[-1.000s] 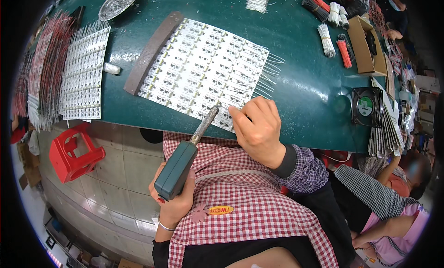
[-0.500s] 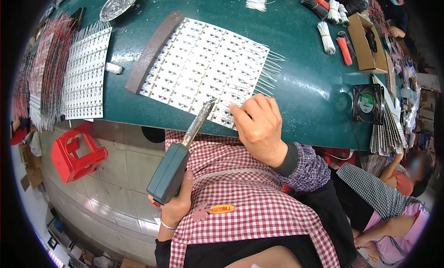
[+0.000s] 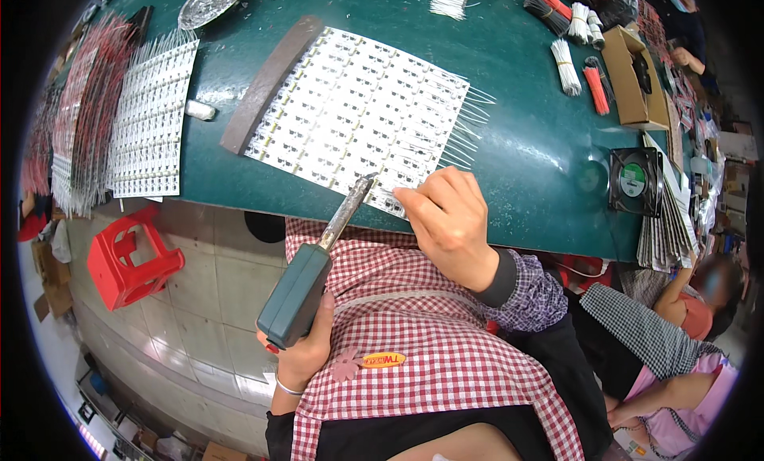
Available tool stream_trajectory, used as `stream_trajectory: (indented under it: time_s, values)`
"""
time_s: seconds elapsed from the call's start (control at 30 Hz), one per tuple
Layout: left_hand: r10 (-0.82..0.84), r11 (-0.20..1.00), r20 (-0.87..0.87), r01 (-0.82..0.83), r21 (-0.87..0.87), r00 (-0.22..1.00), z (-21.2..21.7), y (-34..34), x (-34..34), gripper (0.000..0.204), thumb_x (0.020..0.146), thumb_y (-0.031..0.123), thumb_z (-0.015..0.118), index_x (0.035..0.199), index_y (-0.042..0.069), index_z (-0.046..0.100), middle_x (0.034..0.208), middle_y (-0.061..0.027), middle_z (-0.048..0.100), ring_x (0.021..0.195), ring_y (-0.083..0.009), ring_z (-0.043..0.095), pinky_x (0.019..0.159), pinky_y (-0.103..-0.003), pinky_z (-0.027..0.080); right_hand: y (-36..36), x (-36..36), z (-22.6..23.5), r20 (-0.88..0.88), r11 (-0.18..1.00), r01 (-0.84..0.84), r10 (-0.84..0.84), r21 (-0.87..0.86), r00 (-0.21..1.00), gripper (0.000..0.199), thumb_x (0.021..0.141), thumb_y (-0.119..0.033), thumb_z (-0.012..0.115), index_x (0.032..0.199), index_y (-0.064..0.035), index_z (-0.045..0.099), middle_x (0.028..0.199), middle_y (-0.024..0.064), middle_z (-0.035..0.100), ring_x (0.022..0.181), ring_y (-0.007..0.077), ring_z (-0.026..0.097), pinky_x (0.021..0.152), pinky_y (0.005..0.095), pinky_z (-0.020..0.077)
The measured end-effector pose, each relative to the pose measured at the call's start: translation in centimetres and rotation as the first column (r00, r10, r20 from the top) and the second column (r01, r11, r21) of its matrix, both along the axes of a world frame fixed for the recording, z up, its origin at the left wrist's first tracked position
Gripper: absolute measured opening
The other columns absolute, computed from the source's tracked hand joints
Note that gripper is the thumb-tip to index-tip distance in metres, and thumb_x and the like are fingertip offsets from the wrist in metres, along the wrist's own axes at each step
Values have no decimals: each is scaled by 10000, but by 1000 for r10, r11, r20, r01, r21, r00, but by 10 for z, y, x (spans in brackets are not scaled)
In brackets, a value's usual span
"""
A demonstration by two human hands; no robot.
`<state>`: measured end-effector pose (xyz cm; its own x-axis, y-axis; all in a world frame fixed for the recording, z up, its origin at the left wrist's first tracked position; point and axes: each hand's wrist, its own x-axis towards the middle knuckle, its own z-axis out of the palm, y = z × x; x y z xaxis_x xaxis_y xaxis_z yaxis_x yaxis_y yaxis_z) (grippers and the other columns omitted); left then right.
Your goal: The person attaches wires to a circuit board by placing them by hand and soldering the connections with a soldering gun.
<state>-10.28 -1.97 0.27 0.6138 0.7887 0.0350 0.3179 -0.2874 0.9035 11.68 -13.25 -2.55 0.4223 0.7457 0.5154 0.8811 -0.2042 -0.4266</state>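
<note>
A dark green soldering gun (image 3: 296,294) is gripped in my left hand (image 3: 306,351), its long metal tip reaching up to the near edge of a white circuit board panel (image 3: 350,103). Rows of small dark parts cover this panel, and thin white wires (image 3: 469,126) stick out past its right side. My right hand (image 3: 454,226) rests over the panel's near right corner, thumb and forefinger pinched close to the tip. What the pinch holds is too thin and too hidden to make out. Along the panel's left side lies a dark brown bar (image 3: 267,91).
Wired panels (image 3: 151,119) lean at the left of the green table (image 3: 533,198), near a metal dish (image 3: 208,5). Wire bundles (image 3: 566,67), a cardboard box (image 3: 634,71) and a fan (image 3: 634,181) lie right. A red stool (image 3: 131,258) stands on the floor. Other people are at the right.
Little differs. The view has shifted slightly, and the soldering tip and my pinched right fingers stay close together at the panel's near edge.
</note>
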Motion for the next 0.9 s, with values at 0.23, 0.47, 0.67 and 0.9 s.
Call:
stream_trajectory:
  time_s: [0.23, 0.47, 0.67, 0.9]
  values:
    - [-55, 998, 8, 55, 31, 998, -4, 4, 0, 198, 769, 22, 777, 946, -35, 708, 844, -105, 711, 693, -176, 682, 631, -289, 533, 2, -1, -5, -19, 1000, 22, -22, -3, 1000, 240, 709, 39, 751, 925, -52, 702, 724, 32, 527, 708, 218, 542, 649, 352, 400]
    - [-99, 994, -25, 100, 36, 995, -1, 6, 3, 203, 747, -9, 758, 937, -44, 699, 842, -112, 696, 696, -193, 680, 641, -297, 534, 3, 0, -5, -20, 999, 32, -32, 1, 999, 245, 697, 47, 752, 916, -51, 702, 719, 33, 521, 694, 217, 536, 640, 348, 401]
    - [-97, 994, -27, 99, 49, 995, -2, 6, 3, 200, 746, -11, 756, 933, -46, 695, 839, -114, 693, 687, -200, 679, 635, -300, 534, 4, -1, -4, -20, 999, 39, -39, 5, 999, 247, 686, 53, 751, 907, -48, 701, 711, 36, 513, 684, 220, 531, 623, 351, 395]
    - [-103, 993, -19, 104, 51, 994, -4, 7, 2, 192, 746, -13, 754, 925, -49, 692, 842, -121, 690, 680, -209, 677, 630, -306, 533, 4, -2, -5, -13, 999, 51, -51, -5, 999, 231, 703, 25, 731, 919, -46, 689, 722, 41, 502, 703, 219, 526, 627, 349, 394]
